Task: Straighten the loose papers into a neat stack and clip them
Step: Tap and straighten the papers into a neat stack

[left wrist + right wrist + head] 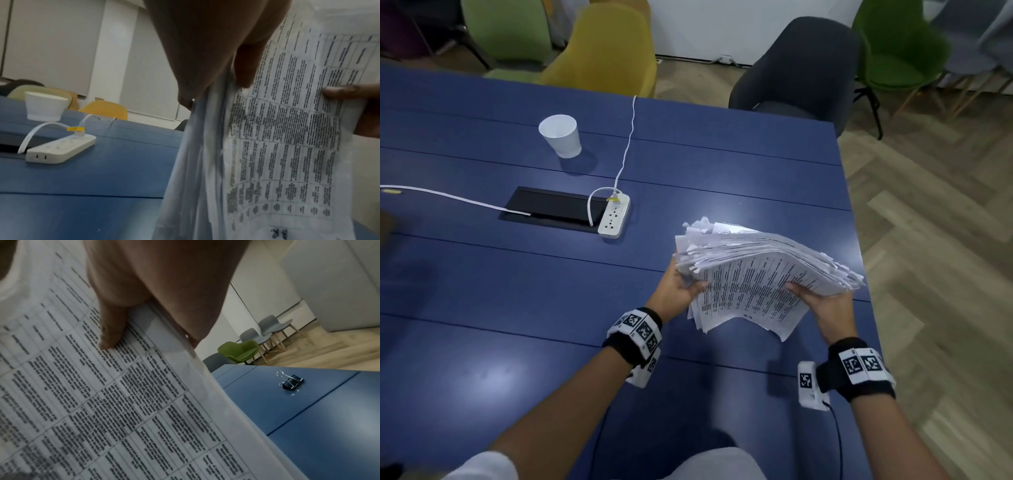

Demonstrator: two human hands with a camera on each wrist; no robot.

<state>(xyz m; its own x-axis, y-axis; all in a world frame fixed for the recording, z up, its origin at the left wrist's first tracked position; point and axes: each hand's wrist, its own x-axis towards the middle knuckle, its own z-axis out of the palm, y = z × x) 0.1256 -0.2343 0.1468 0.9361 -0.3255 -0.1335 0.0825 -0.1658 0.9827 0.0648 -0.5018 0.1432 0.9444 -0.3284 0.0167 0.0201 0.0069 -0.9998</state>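
Right of centre, head view: papers [760, 274], thick, floppy, ragged-edged, held above blue table [517, 274]; left hand [681, 286] and right hand [825, 301] grip opposite sides. Best held by side edges; sheets likely slip.

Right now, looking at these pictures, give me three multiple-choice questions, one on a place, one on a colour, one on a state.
1. Where is the binder clip?
A. on the papers
B. lying on the table
C. inside the cup

2. What colour is the table?
A. blue
B. white
C. brown

3. How are the papers held?
A. flat on the table, untouched
C. by one hand only
B. by both hands, edges uneven

Answers: 1 B, the clip sits alone on the tabletop. 2 A, its planks are blue. 3 B, the left hand and right hand grip opposite sides and the sheet edges are ragged.
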